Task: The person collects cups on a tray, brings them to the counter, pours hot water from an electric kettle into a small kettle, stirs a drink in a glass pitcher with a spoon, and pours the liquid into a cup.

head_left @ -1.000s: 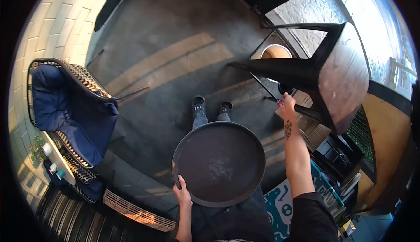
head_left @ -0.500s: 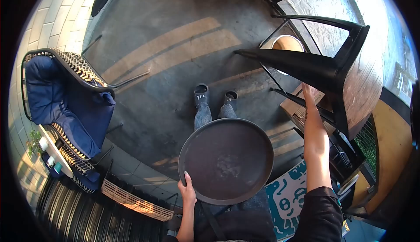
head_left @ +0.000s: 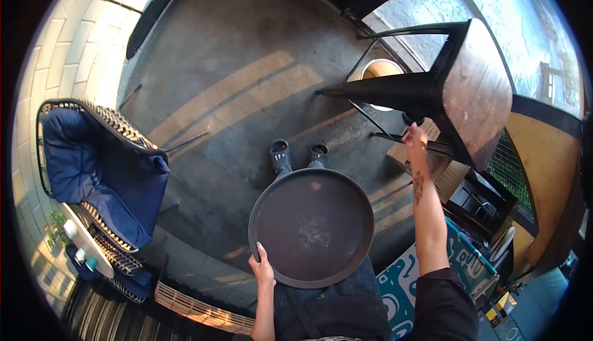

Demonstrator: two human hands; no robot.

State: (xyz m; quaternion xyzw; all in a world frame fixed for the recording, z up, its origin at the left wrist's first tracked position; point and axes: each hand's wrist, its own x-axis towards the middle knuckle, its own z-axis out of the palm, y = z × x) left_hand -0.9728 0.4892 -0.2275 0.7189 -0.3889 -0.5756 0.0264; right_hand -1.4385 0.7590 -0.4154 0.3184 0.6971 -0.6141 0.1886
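A round dark serving tray (head_left: 312,227) is held level in front of my body. My left hand (head_left: 264,270) grips its lower-left rim, thumb on top. My right hand (head_left: 415,142) is stretched forward beside the black metal legs of a tall stool (head_left: 395,88), above an open cardboard box (head_left: 454,177). Its fingers look closed around a small dark round thing (head_left: 412,118), partly hidden by the fingers and too small to name. Scuffed pale marks show on the tray, and nothing stands on it.
Beyond the stool's legs is a white-rimmed bucket (head_left: 382,69). A woven chair with blue cushions (head_left: 117,174) is at left. A black crate (head_left: 482,202) and a teal patterned panel (head_left: 401,285) are close on my right.
My right hand has drawn slightly back and left from the box area, and a dark round thing now shows at its fingers. The tray stays in my left hand. The view has shifted.
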